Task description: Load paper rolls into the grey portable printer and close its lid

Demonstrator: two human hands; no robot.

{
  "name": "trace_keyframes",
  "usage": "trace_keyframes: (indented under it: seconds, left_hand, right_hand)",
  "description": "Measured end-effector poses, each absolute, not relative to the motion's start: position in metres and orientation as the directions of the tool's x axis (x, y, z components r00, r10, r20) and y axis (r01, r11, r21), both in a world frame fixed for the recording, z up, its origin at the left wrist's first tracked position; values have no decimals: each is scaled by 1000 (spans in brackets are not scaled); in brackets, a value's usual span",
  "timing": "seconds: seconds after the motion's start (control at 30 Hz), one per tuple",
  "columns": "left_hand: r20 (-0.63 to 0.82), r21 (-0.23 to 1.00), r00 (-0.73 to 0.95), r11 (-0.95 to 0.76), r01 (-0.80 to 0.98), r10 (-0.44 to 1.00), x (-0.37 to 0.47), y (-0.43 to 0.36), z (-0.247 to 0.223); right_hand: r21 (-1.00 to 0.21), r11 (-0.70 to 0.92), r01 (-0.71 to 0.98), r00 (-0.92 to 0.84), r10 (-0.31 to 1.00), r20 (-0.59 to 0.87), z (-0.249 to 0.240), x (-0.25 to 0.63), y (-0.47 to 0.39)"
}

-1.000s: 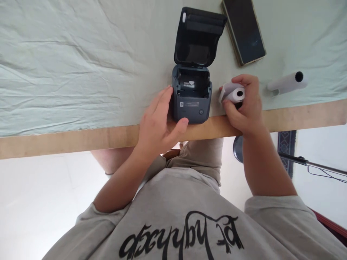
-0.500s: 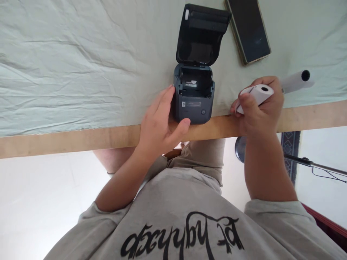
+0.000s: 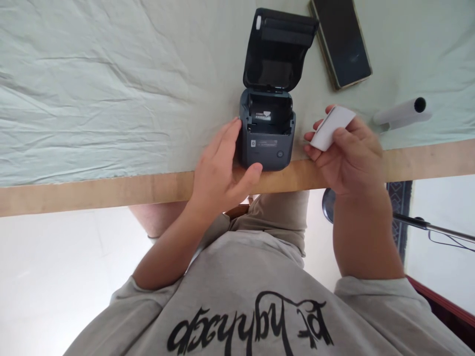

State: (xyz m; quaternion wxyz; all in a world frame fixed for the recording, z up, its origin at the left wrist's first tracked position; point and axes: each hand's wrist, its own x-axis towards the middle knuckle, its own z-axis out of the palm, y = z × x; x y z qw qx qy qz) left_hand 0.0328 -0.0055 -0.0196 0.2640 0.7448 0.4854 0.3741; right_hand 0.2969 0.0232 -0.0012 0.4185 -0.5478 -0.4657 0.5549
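A small dark blue-grey printer (image 3: pixel 267 148) stands near the table's front edge, its black lid (image 3: pixel 276 54) swung up and its compartment showing a label inside. My left hand (image 3: pixel 222 168) rests against the printer's left side, fingers stretched and thumb apart near its front corner. To the right of the printer, my right hand (image 3: pixel 347 153) holds a white paper roll (image 3: pixel 332 128) between thumb and fingers, its side face turned up and its core hole out of sight.
A second white roll (image 3: pixel 401 112) with a dark core lies on the green cloth (image 3: pixel 111 89) at the right. Behind the right hand is a dark phone (image 3: pixel 343 42). The wooden table edge (image 3: pixel 96 194) runs across in front; below it at right is a metal stand (image 3: pixel 445 229).
My right hand has turned the white roll, hiding its core hole, and shifted slightly left toward the printer. My left hand has stayed by the printer.
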Motion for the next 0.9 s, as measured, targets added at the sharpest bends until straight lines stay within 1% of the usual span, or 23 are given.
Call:
trace_keyframes:
  seconds: [0.1,0.17,0.33,0.5,0.67,0.83,0.9]
  left_hand:
    - [300,757,257,-394,521,918,32,-6,-19]
    - [294,760,257,-388,521,921,32,-6,-18]
    - [287,768,260,-384,513,922,32,-6,-19]
    - [296,775,262,-391,497,919,32,-5,-20]
    - [319,760,262,-411,504,911,32,-5,-19]
    - [319,766,263,-411,494,910,31,-5,-21]
    - [324,763,269,-419,493,907,31,-5,-21]
  right_hand:
    - [-985,-171,6,-29,985,-171,-5,293,19]
    - [-984,-169,-50,-7,986,-169,-4,290,18]
    - [-957,-225,-183,61,969,-239,2,291,22]
    - [-913,-278,-298,50,951,-306,6,302,34]
    - [-912,-266,-312,97,946,-309,8,293,33]
    - [-882,-330,-337,38,931,-364,3,294,34]
    - [-892,-333,-305,37,932,-360,0,299,35]
